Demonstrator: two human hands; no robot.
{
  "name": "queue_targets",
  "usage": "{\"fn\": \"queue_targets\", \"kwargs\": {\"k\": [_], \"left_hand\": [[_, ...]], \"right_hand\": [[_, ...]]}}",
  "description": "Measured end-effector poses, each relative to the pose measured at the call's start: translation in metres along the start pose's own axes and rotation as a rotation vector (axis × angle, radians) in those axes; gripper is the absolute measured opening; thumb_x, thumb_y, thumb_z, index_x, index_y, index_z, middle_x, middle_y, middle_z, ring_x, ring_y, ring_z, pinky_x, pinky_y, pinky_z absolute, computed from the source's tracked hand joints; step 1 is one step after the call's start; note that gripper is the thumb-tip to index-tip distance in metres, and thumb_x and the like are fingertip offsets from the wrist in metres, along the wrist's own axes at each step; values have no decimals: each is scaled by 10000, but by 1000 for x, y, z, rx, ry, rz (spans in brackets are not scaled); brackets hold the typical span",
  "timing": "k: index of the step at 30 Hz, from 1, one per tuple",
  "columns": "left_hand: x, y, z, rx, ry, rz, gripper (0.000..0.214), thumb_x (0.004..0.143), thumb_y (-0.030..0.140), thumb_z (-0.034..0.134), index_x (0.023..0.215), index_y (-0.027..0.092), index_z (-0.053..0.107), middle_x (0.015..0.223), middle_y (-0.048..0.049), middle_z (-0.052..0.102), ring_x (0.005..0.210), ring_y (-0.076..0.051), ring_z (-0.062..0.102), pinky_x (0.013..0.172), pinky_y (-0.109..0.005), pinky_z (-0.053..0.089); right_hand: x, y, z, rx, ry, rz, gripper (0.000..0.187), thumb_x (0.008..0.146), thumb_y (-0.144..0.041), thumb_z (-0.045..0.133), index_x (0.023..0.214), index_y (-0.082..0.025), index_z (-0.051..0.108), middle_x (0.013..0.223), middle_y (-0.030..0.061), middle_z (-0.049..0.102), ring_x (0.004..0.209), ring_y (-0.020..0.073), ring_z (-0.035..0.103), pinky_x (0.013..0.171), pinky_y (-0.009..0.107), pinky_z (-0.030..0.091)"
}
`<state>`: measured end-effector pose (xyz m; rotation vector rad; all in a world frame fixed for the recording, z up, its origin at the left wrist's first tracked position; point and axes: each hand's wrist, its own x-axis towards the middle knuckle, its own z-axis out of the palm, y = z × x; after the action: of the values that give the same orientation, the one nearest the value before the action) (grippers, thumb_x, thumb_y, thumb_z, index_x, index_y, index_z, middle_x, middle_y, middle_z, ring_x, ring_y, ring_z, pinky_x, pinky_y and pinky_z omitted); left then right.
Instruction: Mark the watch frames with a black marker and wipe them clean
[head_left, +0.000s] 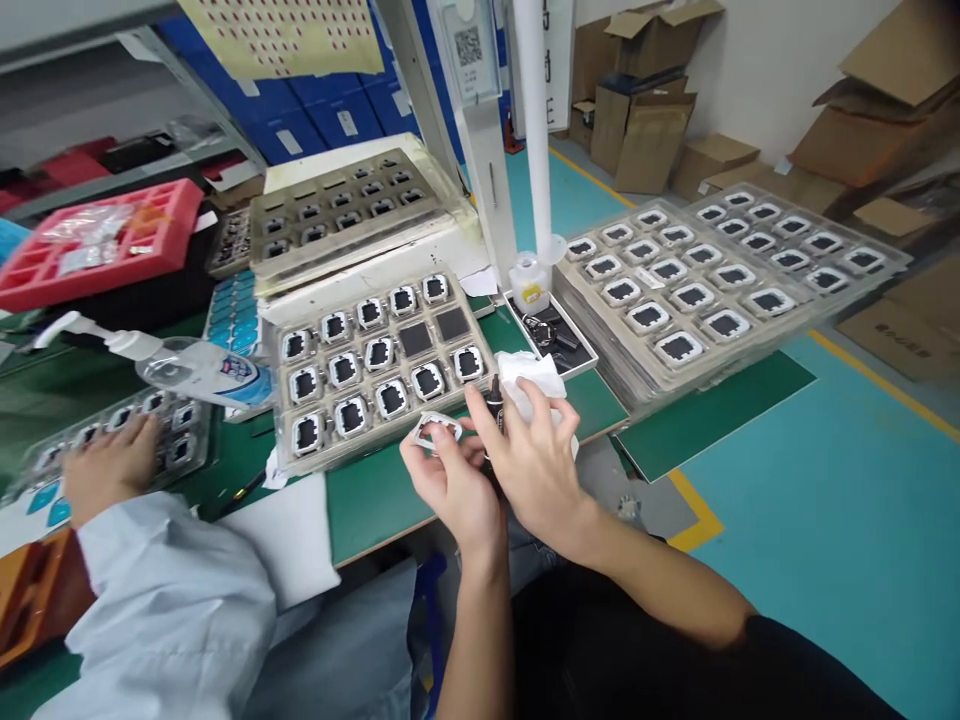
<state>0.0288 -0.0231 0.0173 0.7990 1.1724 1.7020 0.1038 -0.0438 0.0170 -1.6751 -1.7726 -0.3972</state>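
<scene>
My left hand (461,490) pinches a small silver-white frame (437,428) with an open middle, just off the front edge of a clear tray (360,430). Close beside it, my right hand (536,470) is closed around a slim black pen-like marker (495,395), whose upper part shows between the fingers. A crumpled white cloth (534,374) lies at the right fingertips; whether they grip it is hidden. Similar frames with dark centres sit in rows in the tray, and two of its pockets show flat dark squares.
A co-worker's hand (116,465) rests on another tray at left. A pump bottle (195,370) leans by the main tray. Stacked trays (660,375) overhang the bench at right, beside a small white bottle (529,283) and a shallow box (581,365). Cardboard boxes (649,140) stand behind.
</scene>
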Motion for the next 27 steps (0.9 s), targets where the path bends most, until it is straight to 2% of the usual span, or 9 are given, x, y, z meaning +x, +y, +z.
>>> {"fn": "queue_targets", "kwargs": {"k": [6, 9, 11, 13, 15, 18, 20, 24, 27], "left_hand": [[20, 1, -14, 97, 67, 65, 420, 1039, 577, 756, 1099, 237, 517, 835, 65, 687, 615, -89, 669, 596, -203, 577], [29, 0, -29, 122, 80, 51, 409, 1053, 576, 718, 1090, 248, 476, 755, 103, 648, 449, -82, 598, 467, -199, 501], [34, -3, -39, 134, 53, 46, 428, 1038, 589, 725, 1098, 247, 474, 729, 115, 633, 392, -83, 565, 415, -197, 464], [36, -5, -48, 136, 17, 22, 467, 1006, 609, 760, 1100, 243, 486, 717, 115, 625, 382, -86, 556, 395, -197, 461], [36, -6, -54, 131, -7, -14, 486, 987, 617, 788, 1096, 238, 505, 715, 106, 628, 388, -90, 559, 390, -198, 466], [36, -4, -55, 155, -50, -65, 488, 991, 628, 785, 1155, 218, 578, 715, 84, 632, 419, -95, 571, 401, -188, 455], [36, -2, -55, 190, -95, -101, 515, 995, 637, 774, 1236, 202, 639, 725, 69, 629, 459, -95, 575, 422, -182, 460], [37, -2, -57, 206, -137, -157, 557, 990, 638, 772, 1318, 194, 697, 747, 51, 630, 492, -95, 563, 436, -183, 462], [35, -3, -63, 172, -126, -154, 594, 984, 655, 773, 1350, 194, 696, 721, 57, 624, 470, -97, 556, 419, -183, 440]], "right_hand": [[-14, -7, -7, 75, 88, -160, 652, 1075, -159, 650, 1686, -278, 453, 1486, 154, 766, 1346, 364, 690, 1004, 534, 495], [-14, 23, -20, 241, 214, -102, 723, 1023, -74, 614, 1690, -292, 440, 1317, 117, 796, 1207, 311, 708, 969, 485, 534], [-7, 56, -26, 224, 253, -3, 612, 1013, -118, 646, 1598, -265, 543, 1237, 143, 752, 1127, 337, 678, 937, 497, 558], [3, 90, -28, 103, 84, 36, 481, 1008, -240, 714, 1483, -249, 640, 1270, 173, 689, 1129, 384, 637, 919, 540, 559], [9, 116, -26, 63, -90, 29, 523, 963, -325, 791, 1459, -225, 656, 1259, 178, 643, 1106, 388, 611, 885, 541, 572], [10, 132, -20, 48, -161, -48, 324, 983, -278, 759, 1303, -229, 739, 1167, 152, 659, 1016, 343, 610, 802, 489, 564], [11, 131, -17, 120, -108, -81, 187, 1025, -191, 674, 1172, -245, 775, 1104, 123, 698, 997, 312, 643, 800, 464, 573], [27, 126, -16, 365, 102, -29, 184, 1075, -184, 623, 1140, -267, 774, 1079, 75, 784, 1018, 268, 746, 867, 449, 628], [53, 130, -16, 515, 235, 141, 138, 1109, -288, 622, 1163, -271, 748, 1027, 43, 803, 840, 214, 761, 692, 377, 612]]}}
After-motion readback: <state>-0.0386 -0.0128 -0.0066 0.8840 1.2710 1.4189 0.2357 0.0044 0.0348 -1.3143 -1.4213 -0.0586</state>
